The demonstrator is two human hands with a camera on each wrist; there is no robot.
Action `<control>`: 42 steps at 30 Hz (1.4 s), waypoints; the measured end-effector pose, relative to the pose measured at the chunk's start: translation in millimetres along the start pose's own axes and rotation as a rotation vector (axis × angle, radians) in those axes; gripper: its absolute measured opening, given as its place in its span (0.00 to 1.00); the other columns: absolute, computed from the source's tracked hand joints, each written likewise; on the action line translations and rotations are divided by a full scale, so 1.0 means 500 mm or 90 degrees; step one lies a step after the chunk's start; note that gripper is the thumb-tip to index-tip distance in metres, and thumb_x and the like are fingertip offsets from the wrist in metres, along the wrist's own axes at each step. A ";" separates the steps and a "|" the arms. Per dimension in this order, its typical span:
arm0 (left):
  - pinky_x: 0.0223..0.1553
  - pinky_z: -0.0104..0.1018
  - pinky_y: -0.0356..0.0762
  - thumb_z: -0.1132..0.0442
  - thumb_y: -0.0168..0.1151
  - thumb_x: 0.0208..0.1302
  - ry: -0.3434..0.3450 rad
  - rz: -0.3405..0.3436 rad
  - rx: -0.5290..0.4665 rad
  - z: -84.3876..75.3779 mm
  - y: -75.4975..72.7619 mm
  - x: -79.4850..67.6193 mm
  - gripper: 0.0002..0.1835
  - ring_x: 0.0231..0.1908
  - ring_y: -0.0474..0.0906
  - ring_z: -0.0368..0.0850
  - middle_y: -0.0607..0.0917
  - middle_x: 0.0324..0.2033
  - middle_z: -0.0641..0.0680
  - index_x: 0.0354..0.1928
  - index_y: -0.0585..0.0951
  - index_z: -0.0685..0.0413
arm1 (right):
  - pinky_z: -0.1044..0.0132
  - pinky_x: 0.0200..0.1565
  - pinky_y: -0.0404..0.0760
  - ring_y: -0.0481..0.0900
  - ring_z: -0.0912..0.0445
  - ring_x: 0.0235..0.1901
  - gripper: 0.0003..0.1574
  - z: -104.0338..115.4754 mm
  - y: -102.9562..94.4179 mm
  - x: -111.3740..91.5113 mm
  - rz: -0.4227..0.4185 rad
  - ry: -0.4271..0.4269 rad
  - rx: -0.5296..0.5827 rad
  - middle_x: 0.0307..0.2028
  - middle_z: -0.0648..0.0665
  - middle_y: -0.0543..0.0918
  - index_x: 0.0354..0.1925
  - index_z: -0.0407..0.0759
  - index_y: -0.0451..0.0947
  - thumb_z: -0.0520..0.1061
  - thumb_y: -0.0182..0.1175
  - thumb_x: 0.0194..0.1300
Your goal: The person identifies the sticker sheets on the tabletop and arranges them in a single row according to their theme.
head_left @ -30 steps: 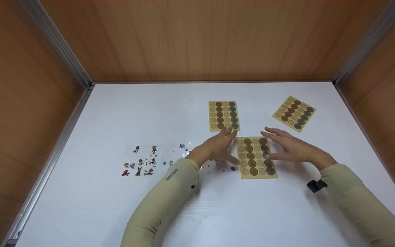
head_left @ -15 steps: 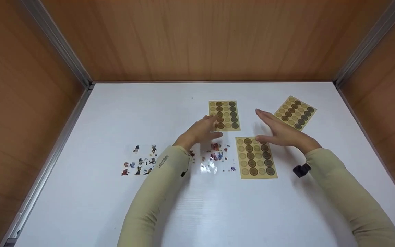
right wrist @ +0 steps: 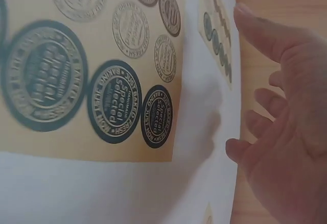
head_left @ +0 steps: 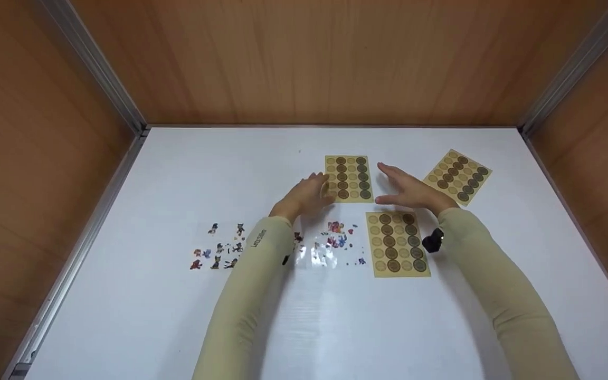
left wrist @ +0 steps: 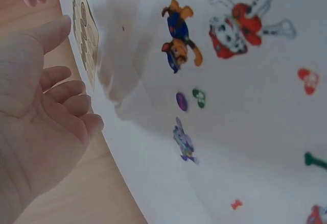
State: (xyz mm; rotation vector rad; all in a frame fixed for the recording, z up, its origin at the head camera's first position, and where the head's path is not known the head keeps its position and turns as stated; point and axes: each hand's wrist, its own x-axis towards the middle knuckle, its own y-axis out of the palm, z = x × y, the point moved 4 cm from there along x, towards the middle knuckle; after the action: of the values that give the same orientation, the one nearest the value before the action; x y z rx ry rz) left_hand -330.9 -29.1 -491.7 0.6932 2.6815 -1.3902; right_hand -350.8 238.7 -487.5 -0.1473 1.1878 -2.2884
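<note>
In the head view my left hand hangs at the left edge of a tan sheet of round stickers, fingers relaxed and thumb apart. My right hand is off that sheet's right edge, its fingers spread from the thumb. Neither hand holds anything. A second tan sticker sheet lies in front, below the right hand. The right wrist view shows its round printed labels close up. Beneath the left wrist are clear sheets of small cartoon-dog stickers, partly hidden by the left sleeve.
A third tan sticker sheet lies turned at an angle at the back right, partly behind the right hand. More cartoon stickers lie to the left. Wooden panels with metal corner strips enclose the white table.
Both hands have moved from the front tan sheet toward the back one, the left going left and back, the right going back and then left. The sheets stay in place.
</note>
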 end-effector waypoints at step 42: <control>0.77 0.45 0.31 0.40 0.76 0.52 -0.042 0.093 0.062 0.025 -0.004 0.020 0.67 0.79 0.29 0.47 0.36 0.80 0.53 0.82 0.40 0.51 | 0.23 0.66 0.26 0.22 0.40 0.77 0.81 0.053 0.048 0.076 0.193 0.105 -0.162 0.80 0.47 0.26 0.82 0.53 0.30 0.76 0.70 0.51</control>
State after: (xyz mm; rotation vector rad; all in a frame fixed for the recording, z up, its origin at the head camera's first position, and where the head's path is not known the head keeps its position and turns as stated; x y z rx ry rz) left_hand -342.8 -36.3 -500.0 0.8189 2.4722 -1.4869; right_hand -363.5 189.0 -496.0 0.1243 1.4737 -1.9111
